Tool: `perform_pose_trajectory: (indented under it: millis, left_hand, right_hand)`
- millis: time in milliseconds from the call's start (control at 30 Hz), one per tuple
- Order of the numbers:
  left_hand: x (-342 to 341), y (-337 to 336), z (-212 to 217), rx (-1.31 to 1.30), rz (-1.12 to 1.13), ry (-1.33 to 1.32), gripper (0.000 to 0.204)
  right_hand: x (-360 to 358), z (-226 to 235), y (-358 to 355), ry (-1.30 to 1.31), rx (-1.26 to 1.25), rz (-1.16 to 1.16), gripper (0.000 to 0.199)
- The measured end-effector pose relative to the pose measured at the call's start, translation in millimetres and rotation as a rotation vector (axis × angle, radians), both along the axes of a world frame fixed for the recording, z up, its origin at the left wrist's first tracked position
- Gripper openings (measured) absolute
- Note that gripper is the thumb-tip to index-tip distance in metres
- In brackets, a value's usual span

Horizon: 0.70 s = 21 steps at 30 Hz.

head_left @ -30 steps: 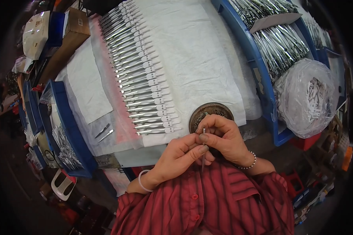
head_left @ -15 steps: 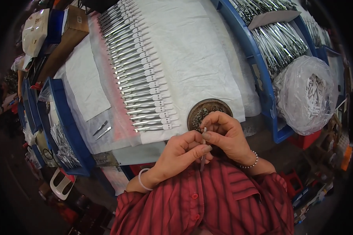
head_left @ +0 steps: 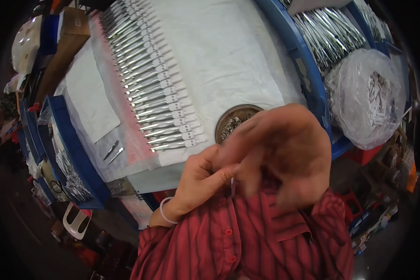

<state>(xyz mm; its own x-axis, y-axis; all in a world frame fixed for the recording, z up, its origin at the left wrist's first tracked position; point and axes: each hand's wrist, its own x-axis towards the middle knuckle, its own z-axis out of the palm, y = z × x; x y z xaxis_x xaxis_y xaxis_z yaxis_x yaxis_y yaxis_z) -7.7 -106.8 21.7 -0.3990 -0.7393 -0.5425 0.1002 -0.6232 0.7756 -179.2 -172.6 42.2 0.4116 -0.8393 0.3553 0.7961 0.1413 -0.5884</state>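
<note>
My left hand [head_left: 201, 175] is closed, thumb against fingers, in front of my shirt. A thin, pale strip-like part [head_left: 233, 187] sticks out below its thumb; most of it is hidden, so its kind is unclear. My right hand [head_left: 296, 149] is lifted and smeared by motion. It overlaps the left fingertips in view and covers part of a round dish [head_left: 221, 123] holding small metal pieces. Left of the dish runs a long row of slim silver metal parts [head_left: 172, 114], each with a pale end piece marked by dark dots, laid side by side on white cloth.
Blue crates stand on both sides: the right crate [head_left: 296, 51] holds silver rods [head_left: 331, 35] and a clear plastic bag [head_left: 368, 98] of white pieces; the left one [head_left: 63, 121] holds more metal parts. Two small tools [head_left: 113, 151] lie on the sheeting. A cardboard box [head_left: 74, 23] sits far left.
My right hand has come away from the small part and swung up toward the camera, blurring. My left hand keeps its grip and has shifted slightly left. The view has tilted a little.
</note>
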Motion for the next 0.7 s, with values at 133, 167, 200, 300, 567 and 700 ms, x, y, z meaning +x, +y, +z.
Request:
perform_pose_trajectory:
  millis: [133,167,200,300,567,700]
  left_hand:
    - [-16,-19,38,0.442,0.126,-0.011,0.013]
    - [-14,-6,24,0.336,0.133,0.098,0.012]
    - [-6,-9,29,0.326,0.126,0.072,0.012]
    - [0,-2,23,0.152,0.059,-0.008,0.012]
    - [10,4,14,0.064,0.055,0.07,0.013]
    - [18,7,14,0.053,0.062,0.11,0.015]
  right_hand:
    - [20,56,-7,-0.053,0.075,0.252,0.053]
    - [22,58,-6,-0.014,0.082,0.231,0.051]
    - [32,64,-15,-0.008,0.054,0.209,0.048]
    - [53,63,-36,0.055,-0.022,0.244,0.041]
    - [67,87,-42,0.288,-0.24,0.252,0.022]
    - [75,98,-42,0.408,-0.359,0.214,0.014]
